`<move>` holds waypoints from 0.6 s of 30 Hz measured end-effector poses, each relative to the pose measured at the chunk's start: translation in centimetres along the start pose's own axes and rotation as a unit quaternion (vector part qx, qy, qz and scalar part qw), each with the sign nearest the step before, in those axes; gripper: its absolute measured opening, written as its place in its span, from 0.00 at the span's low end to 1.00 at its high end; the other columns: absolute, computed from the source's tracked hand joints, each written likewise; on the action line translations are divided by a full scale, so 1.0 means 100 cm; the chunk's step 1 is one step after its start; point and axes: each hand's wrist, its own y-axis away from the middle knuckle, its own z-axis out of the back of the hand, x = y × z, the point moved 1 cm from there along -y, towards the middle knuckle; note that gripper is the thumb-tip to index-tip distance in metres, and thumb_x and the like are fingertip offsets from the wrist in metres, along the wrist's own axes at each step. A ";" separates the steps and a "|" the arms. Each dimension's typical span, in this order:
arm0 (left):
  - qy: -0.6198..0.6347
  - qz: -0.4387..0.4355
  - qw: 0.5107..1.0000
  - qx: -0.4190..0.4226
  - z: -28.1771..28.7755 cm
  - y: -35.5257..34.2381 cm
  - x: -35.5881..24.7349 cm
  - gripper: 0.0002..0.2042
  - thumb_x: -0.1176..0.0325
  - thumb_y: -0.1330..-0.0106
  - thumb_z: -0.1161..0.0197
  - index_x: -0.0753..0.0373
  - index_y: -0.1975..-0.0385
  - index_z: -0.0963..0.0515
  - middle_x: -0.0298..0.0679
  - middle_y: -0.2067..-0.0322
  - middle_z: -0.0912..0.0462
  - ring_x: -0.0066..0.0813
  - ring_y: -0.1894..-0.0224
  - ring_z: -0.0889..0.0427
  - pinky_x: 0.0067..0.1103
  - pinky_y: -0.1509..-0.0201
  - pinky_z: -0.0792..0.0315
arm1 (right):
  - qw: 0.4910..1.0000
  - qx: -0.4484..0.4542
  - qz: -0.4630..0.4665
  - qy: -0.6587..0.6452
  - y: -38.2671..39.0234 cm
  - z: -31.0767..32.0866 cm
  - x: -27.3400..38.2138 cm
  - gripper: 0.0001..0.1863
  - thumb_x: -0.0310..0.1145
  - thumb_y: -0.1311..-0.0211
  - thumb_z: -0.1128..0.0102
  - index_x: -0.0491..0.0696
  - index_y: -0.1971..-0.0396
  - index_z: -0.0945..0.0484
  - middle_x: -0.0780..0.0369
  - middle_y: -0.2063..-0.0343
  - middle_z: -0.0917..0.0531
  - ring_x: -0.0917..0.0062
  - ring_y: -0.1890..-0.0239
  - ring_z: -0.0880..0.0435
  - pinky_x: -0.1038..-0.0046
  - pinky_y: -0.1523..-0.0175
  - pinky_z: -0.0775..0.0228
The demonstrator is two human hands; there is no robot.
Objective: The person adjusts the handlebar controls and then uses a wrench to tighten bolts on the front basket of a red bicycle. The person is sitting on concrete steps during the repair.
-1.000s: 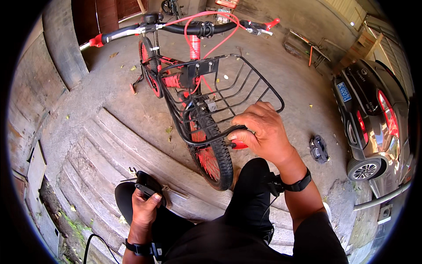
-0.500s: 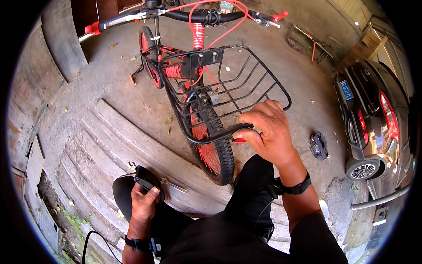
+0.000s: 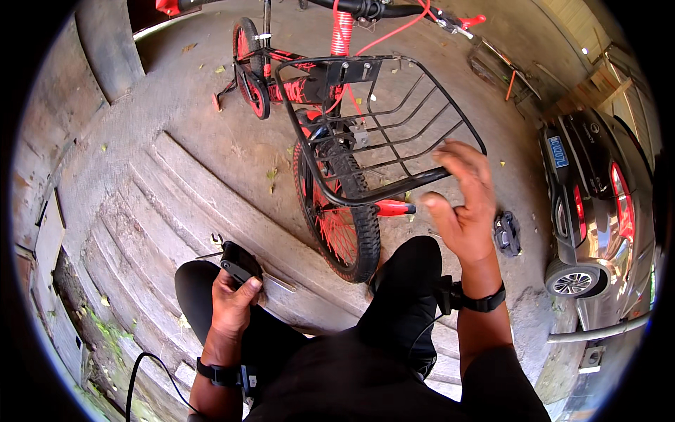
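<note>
A black wire basket (image 3: pixel 401 184) is mounted on the front of a black and red bicycle (image 3: pixel 292 90). My right hand (image 3: pixel 467 204) is beside the basket's near right corner, thumb and fingers spread. Its fingertips overlap the rim in view; whether they touch it I cannot tell. Below the rim pokes a red, black-tipped part (image 3: pixel 395 208), near my thumb. My left hand (image 3: pixel 232 306), above my left knee, is closed on a small black boxy device (image 3: pixel 241 261). Around that device show a wrench's open jaw (image 3: pixel 216 240) and a metal shaft (image 3: pixel 281 283); whether my hand holds them too is hidden.
The knobbly front tyre (image 3: pixel 367 243) stands close before my knees. Ridged concrete steps (image 3: pixel 176 204) lie at the left. A dark car (image 3: pixel 590 204) is parked on the right, with a dark bundle (image 3: pixel 507 233) on the floor nearby. A metal frame (image 3: pixel 503 67) leans farther back.
My right hand has let go of the basket's rim, opened and moved right. The bicycle and basket appear higher and farther right in view. My left hand still holds the black device.
</note>
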 end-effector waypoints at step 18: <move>0.062 -0.006 0.998 0.016 0.003 -0.003 0.006 0.15 0.66 0.45 0.25 0.62 0.64 0.25 0.31 0.73 0.23 0.15 0.78 0.30 0.13 0.76 0.37 | 0.982 0.099 -0.162 -0.026 0.056 -0.173 -0.104 0.24 0.39 0.41 0.34 0.40 0.50 0.25 0.47 0.56 0.20 0.62 0.57 0.17 0.70 0.52 0.27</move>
